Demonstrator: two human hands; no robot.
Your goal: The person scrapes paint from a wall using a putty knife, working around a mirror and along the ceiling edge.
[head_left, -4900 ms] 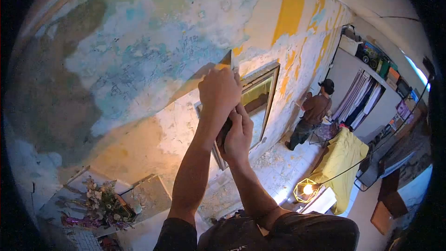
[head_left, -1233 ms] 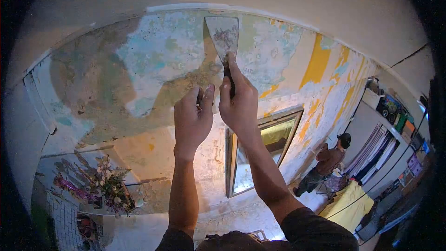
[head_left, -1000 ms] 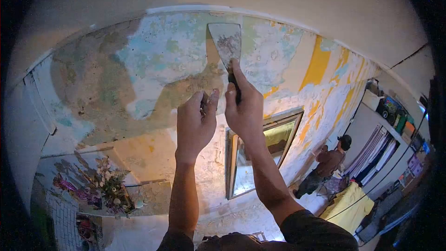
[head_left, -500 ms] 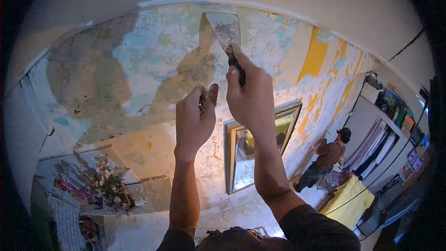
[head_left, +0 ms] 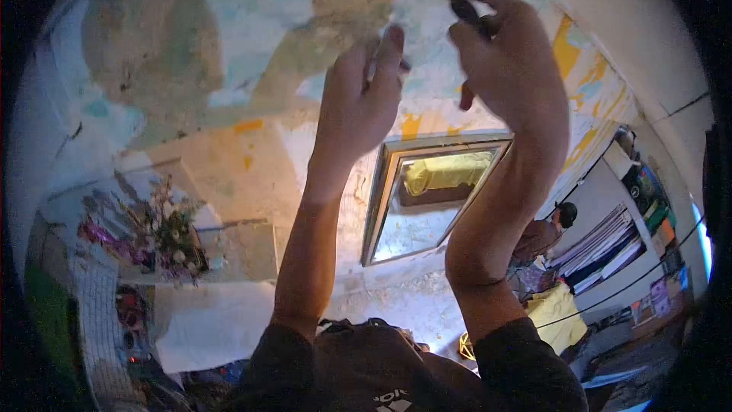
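Note:
Both my arms are raised in front of a wall point(head_left: 191, 46) of peeling blue, green and yellow paint. My right hand point(head_left: 507, 61) is closed around the dark handle of a scraper point(head_left: 463, 9); its blade is blurred near the frame's top edge. My left hand point(head_left: 358, 95) is held up just left of it, a short gap away. Its fingers are curled and blurred, with thumb and forefinger close together, and I cannot tell whether they pinch anything.
A framed mirror point(head_left: 385, 198) leans against the wall below my hands. Dried flowers point(head_left: 171, 233) stand on a ledge at the left. Another person point(head_left: 545, 233) works at the wall far right, near hanging clothes point(head_left: 602, 240), a yellow cloth point(head_left: 557, 309) and a lit lamp point(head_left: 465, 347).
The view has tipped, so my hands now sit higher and larger in the frame. The scraper's blade, plainly against the upper wall before, has gone to the top edge and blurred.

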